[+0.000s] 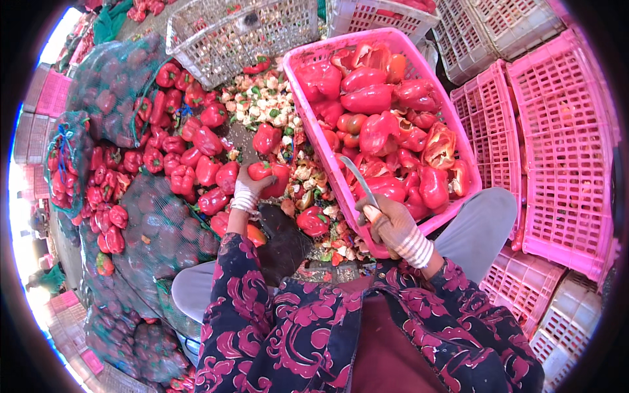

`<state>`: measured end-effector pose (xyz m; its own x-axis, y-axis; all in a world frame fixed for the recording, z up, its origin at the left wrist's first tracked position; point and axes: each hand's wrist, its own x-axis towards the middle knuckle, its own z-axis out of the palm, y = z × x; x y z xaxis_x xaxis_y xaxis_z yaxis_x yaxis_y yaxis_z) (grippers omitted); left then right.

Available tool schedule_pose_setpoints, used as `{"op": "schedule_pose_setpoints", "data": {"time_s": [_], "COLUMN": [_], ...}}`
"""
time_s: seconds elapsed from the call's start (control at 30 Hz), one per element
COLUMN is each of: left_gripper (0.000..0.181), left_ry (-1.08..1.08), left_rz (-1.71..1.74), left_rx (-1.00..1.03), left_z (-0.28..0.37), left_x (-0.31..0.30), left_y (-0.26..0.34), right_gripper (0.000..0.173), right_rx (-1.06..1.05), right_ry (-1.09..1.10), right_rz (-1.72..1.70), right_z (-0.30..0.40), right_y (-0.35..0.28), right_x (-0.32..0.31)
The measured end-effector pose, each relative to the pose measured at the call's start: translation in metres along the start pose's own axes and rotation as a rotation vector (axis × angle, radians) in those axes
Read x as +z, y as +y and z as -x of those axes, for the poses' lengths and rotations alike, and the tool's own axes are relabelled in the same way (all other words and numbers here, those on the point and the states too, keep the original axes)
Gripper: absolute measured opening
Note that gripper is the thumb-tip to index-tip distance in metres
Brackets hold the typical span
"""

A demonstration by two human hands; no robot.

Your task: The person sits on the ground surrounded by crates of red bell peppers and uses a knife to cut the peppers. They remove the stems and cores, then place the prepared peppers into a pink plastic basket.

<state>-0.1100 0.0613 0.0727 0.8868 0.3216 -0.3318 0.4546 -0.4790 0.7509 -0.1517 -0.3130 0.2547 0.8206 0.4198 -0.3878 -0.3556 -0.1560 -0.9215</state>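
My left hand, in a work glove with a white striped cuff, grips a red bell pepper over the heap. In my gloved right hand is a knife with a narrow, slightly curved blade, its tip pointing up and left. That hand is at the near left rim of a pink plastic crate. Inside the crate lie red bell peppers, several of them cut open and hollow. Loose whole red peppers are heaped to the left of my left hand.
Cut pepper cores litter the ground between heap and crate. Green mesh sacks of peppers line the left. A white plastic crate stands at the far side. Stacked pink crates rise on the right, close to my knee.
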Motion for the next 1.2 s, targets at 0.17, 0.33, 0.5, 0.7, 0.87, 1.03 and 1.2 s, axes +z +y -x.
{"op": "schedule_pose_setpoints", "data": {"time_s": [0.17,0.33,0.5,0.7,0.87,1.03,1.2], "left_gripper": [0.082,0.09,0.081,0.063,0.053,0.051,0.059], "left_ry": [0.086,0.031,-0.033,-0.048,0.063,0.078,0.177], "left_rz": [0.201,0.508,0.448,0.655,0.688,0.753,0.35], "left_rx": [0.217,0.304,0.411,0.153,0.131,-0.017,0.217], "left_z": [0.072,0.138,0.169,0.191,0.209,0.221,0.219], "left_x": [-0.025,-0.005,0.019,0.027,0.013,0.012,0.009], "left_y": [0.105,0.165,0.18,0.179,0.157,0.143,0.146], "right_gripper": [0.022,0.056,0.069,0.066,0.066,0.06,0.063], "right_rx": [-0.111,-0.327,-0.584,-0.432,-0.38,-0.212,-0.309], "right_ry": [-0.021,0.187,0.253,-0.024,-0.013,-0.032,-0.018], "right_rz": [-0.085,0.168,0.335,0.343,0.229,0.296,0.486], "right_z": [-0.013,-0.009,-0.008,-0.004,0.0,0.007,0.006], "right_y": [-0.008,-0.004,-0.007,-0.011,0.003,0.012,0.006], "right_x": [0.02,0.032,0.023,0.01,0.046,0.064,0.063]}}
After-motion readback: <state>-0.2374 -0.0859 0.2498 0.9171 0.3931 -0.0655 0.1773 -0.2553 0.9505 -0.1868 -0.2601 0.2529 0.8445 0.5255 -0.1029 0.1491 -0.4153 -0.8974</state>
